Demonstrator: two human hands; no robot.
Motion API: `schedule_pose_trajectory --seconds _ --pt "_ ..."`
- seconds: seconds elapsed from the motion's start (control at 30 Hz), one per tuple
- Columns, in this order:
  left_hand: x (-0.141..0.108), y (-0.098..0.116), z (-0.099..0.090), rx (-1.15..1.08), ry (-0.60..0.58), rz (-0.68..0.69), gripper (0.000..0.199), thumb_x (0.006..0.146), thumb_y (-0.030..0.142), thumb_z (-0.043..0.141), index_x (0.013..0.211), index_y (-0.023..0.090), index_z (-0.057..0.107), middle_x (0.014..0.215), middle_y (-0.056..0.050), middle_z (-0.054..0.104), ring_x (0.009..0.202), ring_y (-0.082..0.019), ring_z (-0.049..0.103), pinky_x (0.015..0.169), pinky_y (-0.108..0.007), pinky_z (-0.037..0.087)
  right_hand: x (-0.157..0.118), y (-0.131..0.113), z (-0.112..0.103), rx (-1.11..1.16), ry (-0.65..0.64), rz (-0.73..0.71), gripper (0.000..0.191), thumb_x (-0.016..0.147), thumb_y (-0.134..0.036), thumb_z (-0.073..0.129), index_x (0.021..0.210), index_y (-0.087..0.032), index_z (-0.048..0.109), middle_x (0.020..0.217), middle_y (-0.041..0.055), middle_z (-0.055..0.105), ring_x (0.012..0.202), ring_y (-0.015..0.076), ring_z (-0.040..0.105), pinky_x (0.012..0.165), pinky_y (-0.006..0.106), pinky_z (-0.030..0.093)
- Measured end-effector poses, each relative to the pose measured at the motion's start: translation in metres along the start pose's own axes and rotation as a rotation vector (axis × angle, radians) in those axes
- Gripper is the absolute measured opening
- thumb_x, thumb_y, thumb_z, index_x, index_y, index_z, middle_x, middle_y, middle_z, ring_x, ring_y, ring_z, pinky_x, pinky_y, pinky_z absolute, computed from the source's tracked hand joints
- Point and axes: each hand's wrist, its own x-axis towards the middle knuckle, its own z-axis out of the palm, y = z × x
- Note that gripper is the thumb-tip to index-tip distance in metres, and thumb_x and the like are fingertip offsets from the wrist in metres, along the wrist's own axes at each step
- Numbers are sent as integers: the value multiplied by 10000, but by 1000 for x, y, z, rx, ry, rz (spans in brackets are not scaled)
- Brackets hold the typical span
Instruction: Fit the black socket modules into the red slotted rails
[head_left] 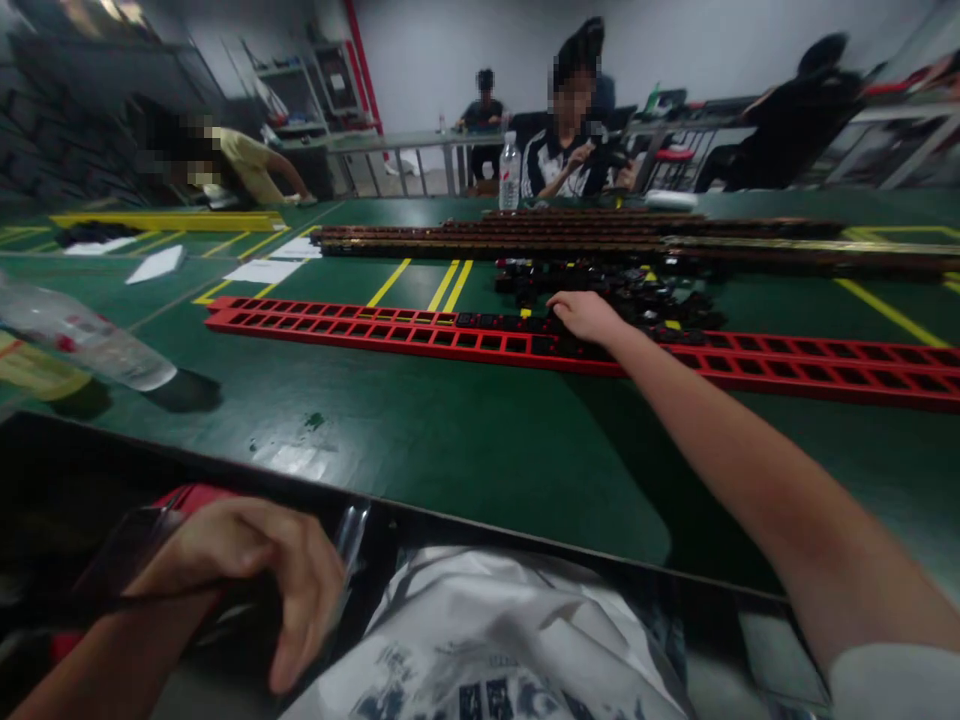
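My right hand (589, 317) reaches over a long red slotted rack (420, 340) lying across the green table. Its fingers are curled down at small black parts (491, 321) set in several of the rack's slots; what the fingertips pinch, if anything, is hidden. Just behind the hand, a heap of black parts (600, 285) with yellow bits lies on the table. My left hand (281, 570) hangs below the table's near edge, fingers loosely bent and apart, holding nothing. A thin dark cord or strap (142, 600) crosses near its wrist.
Long dark brown strips (487, 240) lie stacked behind the rack. Clear plastic bottles stand at the left (97, 335) and far back (509, 172). White papers (262, 271) and a yellow rail (169, 221) lie far left. Several people sit or lean beyond the table.
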Motion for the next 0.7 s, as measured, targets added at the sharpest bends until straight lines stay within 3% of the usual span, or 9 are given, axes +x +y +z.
schedule_pose_trajectory --seconds 0.07,0.1,0.13,0.27,0.33,0.4,0.47,0.57,0.7 --pt "29 3 -13 -241 -354 -8 715 926 804 326 1107 328 828 981 -135 805 917 -281 767 875 -367 595 -4 -5 -4 22 -12 1 409 1017 -232 426 1296 -180 721 1317 82 718 1199 229 665 1071 315 472" --pt "42 5 -22 -282 -438 -48 647 939 759 396 1197 320 796 1073 -142 795 1012 -297 749 951 -386 565 -5 -6 -5 32 -15 12 399 1015 -226 435 1287 -177 723 1310 85 721 1191 228 667 1064 311 474" --pt "54 7 -34 -267 -419 -98 578 953 706 456 1218 310 783 1119 -136 783 1056 -294 728 984 -387 541 -6 -7 -5 42 -25 7 391 1006 -208 442 1272 -173 727 1302 88 723 1180 226 670 1055 305 477" --pt "116 -6 -90 45 -9 -214 350 982 498 539 1054 233 756 1039 -56 752 980 -210 684 894 -310 532 -6 -5 -1 83 -4 0 335 972 -179 494 1208 -158 731 1252 113 728 1150 226 664 1051 310 470" --pt "160 -26 -112 215 242 -165 315 964 448 530 1007 194 711 968 -54 723 897 -199 663 827 -321 538 -6 -2 0 135 73 -10 290 961 -183 515 1160 -148 724 1213 128 721 1119 225 656 1042 324 468" --pt "206 -51 -124 397 547 -121 258 931 380 524 995 185 681 915 -55 696 827 -204 641 802 -361 548 -6 0 0 230 204 -37 234 934 -189 546 1099 -141 705 1158 132 708 1073 224 644 1017 342 474" --pt "243 -75 -126 566 769 -42 244 903 307 537 1053 162 664 1050 -104 684 945 -241 653 889 -418 556 -7 -1 -1 364 315 -66 174 887 -203 592 1029 -156 679 1084 107 694 1003 214 631 966 351 488" --pt "269 -103 -113 767 852 92 360 932 299 547 1261 161 600 1284 -148 639 1227 -298 599 1102 -507 480 -8 -10 -1 622 282 -93 175 815 -272 669 969 -192 645 972 41 675 866 182 606 845 331 503" --pt "265 -115 -93 841 855 107 580 928 341 637 1457 193 454 1452 -153 553 1352 -315 539 1145 -508 464 -12 -33 5 896 96 -177 255 762 -359 722 943 -196 650 925 13 673 785 155 595 747 291 489"
